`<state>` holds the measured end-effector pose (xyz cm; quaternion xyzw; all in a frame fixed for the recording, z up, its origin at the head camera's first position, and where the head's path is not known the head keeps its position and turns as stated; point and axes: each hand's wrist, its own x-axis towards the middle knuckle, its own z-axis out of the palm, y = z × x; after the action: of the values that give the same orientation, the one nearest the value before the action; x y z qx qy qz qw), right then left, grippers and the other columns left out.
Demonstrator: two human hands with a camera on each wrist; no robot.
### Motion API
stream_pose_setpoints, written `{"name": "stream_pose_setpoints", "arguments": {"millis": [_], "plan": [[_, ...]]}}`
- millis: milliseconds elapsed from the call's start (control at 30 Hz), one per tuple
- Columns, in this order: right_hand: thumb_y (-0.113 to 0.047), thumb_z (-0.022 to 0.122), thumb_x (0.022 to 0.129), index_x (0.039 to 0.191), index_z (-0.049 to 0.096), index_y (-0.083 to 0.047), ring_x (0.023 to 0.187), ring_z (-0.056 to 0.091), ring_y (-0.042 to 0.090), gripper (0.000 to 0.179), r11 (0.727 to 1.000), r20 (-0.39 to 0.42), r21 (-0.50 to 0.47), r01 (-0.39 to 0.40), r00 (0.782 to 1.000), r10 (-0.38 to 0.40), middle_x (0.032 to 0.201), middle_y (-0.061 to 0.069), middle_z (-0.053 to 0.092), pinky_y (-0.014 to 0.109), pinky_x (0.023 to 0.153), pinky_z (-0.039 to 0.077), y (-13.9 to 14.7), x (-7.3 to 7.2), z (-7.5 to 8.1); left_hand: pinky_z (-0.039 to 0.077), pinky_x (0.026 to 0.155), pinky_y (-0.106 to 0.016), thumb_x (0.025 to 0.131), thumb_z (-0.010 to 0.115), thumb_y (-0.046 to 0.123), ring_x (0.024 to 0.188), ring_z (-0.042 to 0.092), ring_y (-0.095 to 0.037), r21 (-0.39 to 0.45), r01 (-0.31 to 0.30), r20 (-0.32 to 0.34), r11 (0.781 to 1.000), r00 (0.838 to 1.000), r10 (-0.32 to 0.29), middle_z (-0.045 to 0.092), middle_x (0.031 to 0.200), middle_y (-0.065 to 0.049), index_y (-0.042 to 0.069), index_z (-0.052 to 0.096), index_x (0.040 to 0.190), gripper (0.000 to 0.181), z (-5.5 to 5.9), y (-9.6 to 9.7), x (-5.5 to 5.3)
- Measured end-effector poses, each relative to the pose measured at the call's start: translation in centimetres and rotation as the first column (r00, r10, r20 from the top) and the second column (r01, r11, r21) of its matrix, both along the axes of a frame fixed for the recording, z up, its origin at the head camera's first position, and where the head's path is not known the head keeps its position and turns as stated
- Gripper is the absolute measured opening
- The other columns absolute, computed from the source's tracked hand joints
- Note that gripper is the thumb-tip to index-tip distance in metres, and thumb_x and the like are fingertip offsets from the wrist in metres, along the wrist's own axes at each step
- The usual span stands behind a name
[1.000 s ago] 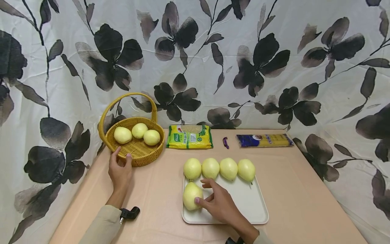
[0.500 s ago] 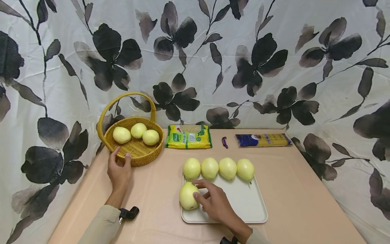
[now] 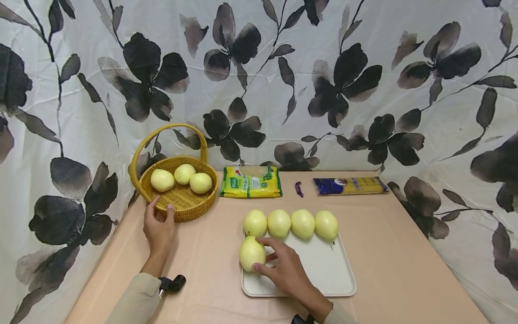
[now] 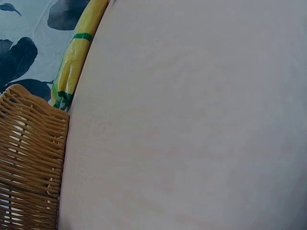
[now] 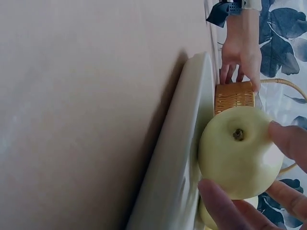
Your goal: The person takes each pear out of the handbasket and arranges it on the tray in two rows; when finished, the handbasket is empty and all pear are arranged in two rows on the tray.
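Observation:
My right hand [image 3: 285, 270] holds a pale yellow-green pear [image 3: 252, 254] between thumb and fingers, over the left side of the white tray [image 3: 319, 274]. In the right wrist view the held pear [image 5: 237, 155] shows its dark end toward the camera, beside the tray's rim [image 5: 189, 129]. A row of several pears [image 3: 279, 223] stands along the tray's far edge. My left hand [image 3: 159, 234] grips the near-left rim of a yellow wicker basket [image 3: 194, 210], which has 3 pears [image 3: 185, 173] in it. Only the basket's side [image 4: 31, 163] appears in the left wrist view; that hand is hidden there.
Along the table's back edge lie a yellow-green food packet [image 3: 252, 182], a small purple wrapped sweet [image 3: 299, 189] and a blue-and-yellow pasta packet [image 3: 350, 185]. A floral curtain [image 3: 283, 81] hangs behind. The basket's tall handle [image 3: 170, 127] arches above it.
The pear in my right hand has shifted slightly left, then a little away from me toward the row, turning in the fingers. My left hand and the basket stay put.

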<state>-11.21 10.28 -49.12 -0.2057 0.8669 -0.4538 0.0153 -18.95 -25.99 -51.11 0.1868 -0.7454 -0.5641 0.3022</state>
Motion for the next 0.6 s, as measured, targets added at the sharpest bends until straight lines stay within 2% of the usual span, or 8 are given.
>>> {"name": "stream_pose_setpoints", "arguments": {"millis": [433, 600], "plan": [[-0.029, 0.09, 0.087, 0.145, 0.063, -0.027, 0.101, 0.077, 0.026, 0.064, 0.999, 0.015, -0.032, 0.002, 1.0, -0.001, 0.142, 0.007, 0.067, 0.016, 0.072, 0.062, 0.26, 0.05, 0.05, 0.045, 0.122, -0.054, 0.107, 0.062, 0.026, 0.153, 0.044, -0.032, -0.001, -0.004, -0.016, 1.0, 1.0, 0.004, 0.046, 0.164, -0.009, 0.013, 0.05, 0.157, 0.053, -0.11, -0.01, -0.13], [-0.033, 0.091, 0.086, 0.142, 0.065, -0.025, 0.108, 0.076, 0.028, 0.063, 0.999, -0.009, -0.016, 0.04, 0.999, -0.04, 0.141, 0.005, 0.068, 0.023, 0.075, 0.065, 0.14, 0.11, 0.61, 0.046, 0.121, -0.055, 0.107, 0.062, 0.025, 0.153, 0.045, -0.033, 0.001, -0.004, -0.009, 1.0, 1.0, 0.004, 0.045, 0.165, -0.009, 0.015, 0.05, 0.157, 0.053, 0.02, 0.09, -0.11]]}}
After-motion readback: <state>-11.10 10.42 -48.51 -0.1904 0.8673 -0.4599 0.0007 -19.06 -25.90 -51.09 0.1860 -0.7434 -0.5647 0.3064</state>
